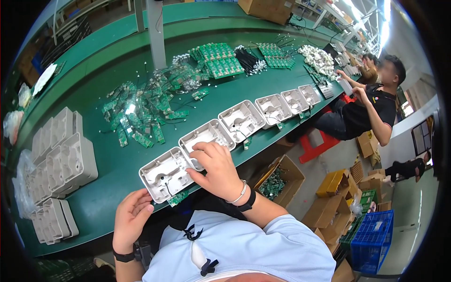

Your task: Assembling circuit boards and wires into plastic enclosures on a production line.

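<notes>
A white plastic housing (162, 176) lies open side up by the table's near edge, a small green circuit board (178, 198) hanging from it on a black wire. Loosely bent, the fingers of my left hand (133, 217) are at this housing's lower left side; whether they touch it I cannot tell. My right hand (217, 170) reaches over the gap to a second white housing (220, 131). Its thumb and fingers are apart, the thumb above the first housing's right edge and the fingertips over the second one. Nothing shows in either hand.
More housings (242, 120) continue the row rightward. Stacked housings (70, 162) stand at left. Loose boards (145, 105), board panels (218, 61), black wires (248, 60) and white parts (319, 61) lie behind. A co-worker (364, 105) sits at right, near cartons (326, 214) and a blue crate (372, 239).
</notes>
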`<control>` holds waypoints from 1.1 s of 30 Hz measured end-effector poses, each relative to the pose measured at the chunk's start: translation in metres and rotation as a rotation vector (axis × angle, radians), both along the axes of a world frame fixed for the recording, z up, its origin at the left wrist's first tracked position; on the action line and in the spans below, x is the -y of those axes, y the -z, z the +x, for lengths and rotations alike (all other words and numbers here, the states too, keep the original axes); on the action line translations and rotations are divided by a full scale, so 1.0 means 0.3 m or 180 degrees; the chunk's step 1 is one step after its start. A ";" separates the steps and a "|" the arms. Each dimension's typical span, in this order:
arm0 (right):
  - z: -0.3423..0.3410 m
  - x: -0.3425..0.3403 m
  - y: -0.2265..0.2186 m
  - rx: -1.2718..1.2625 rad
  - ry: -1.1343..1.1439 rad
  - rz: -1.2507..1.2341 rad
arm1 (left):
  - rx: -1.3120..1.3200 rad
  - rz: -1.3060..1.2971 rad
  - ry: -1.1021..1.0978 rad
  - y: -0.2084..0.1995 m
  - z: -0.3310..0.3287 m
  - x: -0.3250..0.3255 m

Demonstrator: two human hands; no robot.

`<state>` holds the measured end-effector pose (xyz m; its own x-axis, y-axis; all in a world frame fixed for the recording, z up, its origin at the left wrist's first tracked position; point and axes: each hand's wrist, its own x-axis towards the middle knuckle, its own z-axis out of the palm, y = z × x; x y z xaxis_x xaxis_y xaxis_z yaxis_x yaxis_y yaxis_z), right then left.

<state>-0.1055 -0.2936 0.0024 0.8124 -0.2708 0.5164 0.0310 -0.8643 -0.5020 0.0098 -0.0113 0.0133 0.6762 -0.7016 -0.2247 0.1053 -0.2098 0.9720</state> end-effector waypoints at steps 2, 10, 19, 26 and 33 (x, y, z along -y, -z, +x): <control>0.003 0.011 0.011 0.0010 0.0040 0.0018 | -0.0152 -0.0036 0.0143 -0.007 0.012 0.005; 0.013 0.121 0.006 0.0031 0.0214 -0.0040 | -0.0260 -0.0029 0.0657 -0.017 0.020 0.140; 0.004 0.197 -0.008 -0.0135 0.0312 -0.0215 | 0.0449 -0.0128 0.1068 0.019 0.015 0.237; -0.022 0.214 -0.061 -0.0770 0.0246 0.0234 | 0.0524 -0.0130 0.1084 0.025 -0.007 0.285; -0.144 0.227 -0.108 -0.0503 0.0364 -0.0377 | 0.1093 -0.0234 0.0999 0.051 0.016 0.239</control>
<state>-0.1487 -0.3616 0.0348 0.8532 -0.3107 0.4190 -0.1414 -0.9110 -0.3875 0.0146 -0.0831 -0.0019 0.4554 -0.8897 0.0328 -0.2823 -0.1094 0.9531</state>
